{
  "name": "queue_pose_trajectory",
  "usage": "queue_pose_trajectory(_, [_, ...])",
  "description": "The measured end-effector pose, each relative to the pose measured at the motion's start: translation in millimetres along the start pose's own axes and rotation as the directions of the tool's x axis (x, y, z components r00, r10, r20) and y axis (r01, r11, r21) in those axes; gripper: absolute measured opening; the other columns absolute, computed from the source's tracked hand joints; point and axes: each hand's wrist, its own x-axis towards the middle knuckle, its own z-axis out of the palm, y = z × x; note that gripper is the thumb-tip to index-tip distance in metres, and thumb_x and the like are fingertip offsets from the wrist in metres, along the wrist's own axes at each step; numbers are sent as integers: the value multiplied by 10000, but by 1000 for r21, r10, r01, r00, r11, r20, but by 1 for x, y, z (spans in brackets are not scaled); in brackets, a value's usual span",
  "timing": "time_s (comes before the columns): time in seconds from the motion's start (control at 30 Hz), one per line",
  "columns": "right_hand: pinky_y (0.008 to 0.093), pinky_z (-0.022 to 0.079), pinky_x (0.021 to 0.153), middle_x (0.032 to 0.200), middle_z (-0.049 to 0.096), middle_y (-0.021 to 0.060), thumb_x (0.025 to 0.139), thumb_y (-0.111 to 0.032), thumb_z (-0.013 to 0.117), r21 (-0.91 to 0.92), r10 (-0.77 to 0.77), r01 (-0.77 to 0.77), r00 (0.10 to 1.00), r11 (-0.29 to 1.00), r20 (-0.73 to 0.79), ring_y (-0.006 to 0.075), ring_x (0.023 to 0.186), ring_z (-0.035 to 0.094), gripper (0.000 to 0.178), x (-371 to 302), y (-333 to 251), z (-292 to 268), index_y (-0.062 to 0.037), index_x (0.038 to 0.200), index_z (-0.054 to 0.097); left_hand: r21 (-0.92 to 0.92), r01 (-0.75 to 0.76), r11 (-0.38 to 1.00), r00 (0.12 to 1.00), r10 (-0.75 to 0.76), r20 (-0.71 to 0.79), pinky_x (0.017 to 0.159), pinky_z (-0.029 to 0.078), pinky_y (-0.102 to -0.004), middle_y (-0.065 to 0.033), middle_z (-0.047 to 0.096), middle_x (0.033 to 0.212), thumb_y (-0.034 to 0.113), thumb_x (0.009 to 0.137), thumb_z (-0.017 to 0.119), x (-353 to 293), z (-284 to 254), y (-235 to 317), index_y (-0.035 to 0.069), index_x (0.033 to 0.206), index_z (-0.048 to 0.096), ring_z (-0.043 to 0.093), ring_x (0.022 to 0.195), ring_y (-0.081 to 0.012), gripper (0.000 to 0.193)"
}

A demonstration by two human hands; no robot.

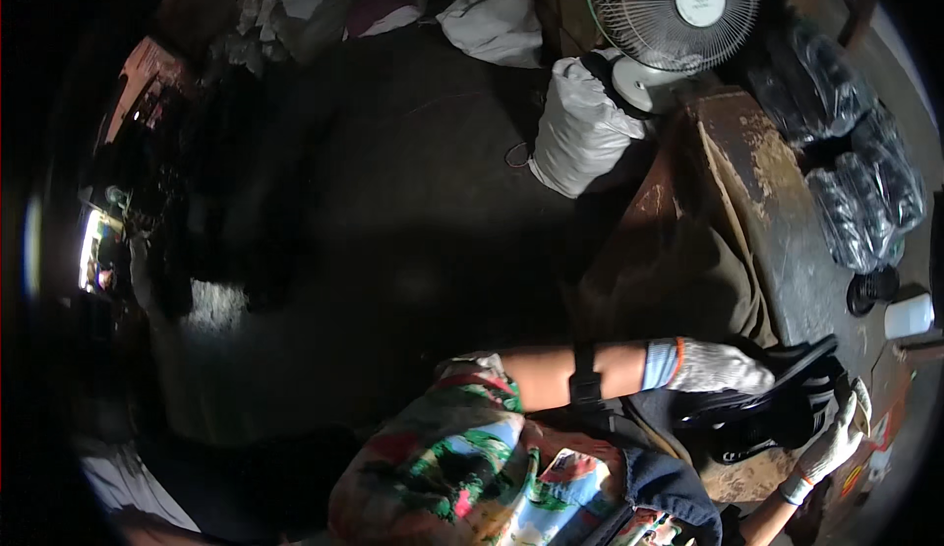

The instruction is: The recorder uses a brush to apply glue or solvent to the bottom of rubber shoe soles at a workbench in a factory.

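My left hand [726,366], in a grey-white knit glove with an orange cuff, reaches right across the table at the lower right. Its fingers close on the near end of a long, flat black piece [808,357] that slants up to the right. My right hand [836,440], gloved too, is upright beside the black pieces, its fingers stretched and apart, with nothing clearly held. Between and below the hands lie several glossy black pieces [752,445] with pale stripes. They overlap in shadow, and their exact kind cannot be made out.
The worn table [777,212] carries clear plastic bags of black items [860,202], a round black lid-like thing [872,291] and a white cup [909,317]. A fan [672,5] stands beyond, near a white sack [585,133]. Another white sack [495,25] lies on the dark floor.
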Motion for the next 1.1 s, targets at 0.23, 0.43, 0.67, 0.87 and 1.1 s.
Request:
queue_pose_trajectory(0.23, [373, 490, 1034, 1226, 715, 147, 1089, -243, 529, -275, -186, 191, 982, 942, 43, 235, 1110, 665, 387, 21, -60, 21, 57, 1307, 638, 798, -538, -270, 605, 536, 589, 828, 626, -489, -305, 666, 1263, 501, 1100, 385, -171, -14, -151, -49, 1475, 474, 738, 909, -429, 672])
queue_pose_trajectory(0.43, [380, 504, 1033, 1284, 704, 182, 1100, -265, 500, -686, -446, 350, 894, 638, 42, 257, 1149, 674, 436, 30, -72, -57, 55, 1362, 637, -446, -785, -430, -482, -28, 876, 1151, 393, -596, -270, 520, 1421, 741, 930, 540, -382, 34, -289, -31, 1502, 365, 517, 1296, -418, 976])
queue_pose_trajectory(0.67, [346, 519, 982, 1276, 705, 160, 1026, -127, 555, -301, -231, 160, 948, 940, -218, 239, 1113, 675, 321, -2, -35, -23, 27, 1276, 684, 373, -581, -724, 45, 429, 902, 1145, 396, -569, -115, 598, 1430, 354, 1040, 529, -226, 126, -129, 143, 1515, 459, 577, 1246, -341, 525])
queue_pose_trajectory(0.87, [332, 549, 918, 1152, 746, 119, 964, -25, 577, -736, -495, 278, 864, 618, -89, 209, 1058, 694, 270, 3, -21, -83, -5, 1175, 744, 569, 82, -818, 451, 540, 711, 1041, 489, -310, -110, 630, 1406, 109, 1049, 558, -52, 82, -6, -10, 1401, 598, 608, 1253, -197, 374])
queue_pose_trajectory(1.1, [328, 516, 1005, 1191, 734, 113, 1013, -182, 601, -749, -459, 65, 824, 659, -332, 209, 1110, 684, 270, -2, 13, -183, -35, 1195, 735, -316, 506, -803, 764, 246, 596, 1187, 385, -399, -195, 550, 1488, 105, 967, 641, 30, 35, -13, 11, 1436, 568, 510, 1401, -325, 484])
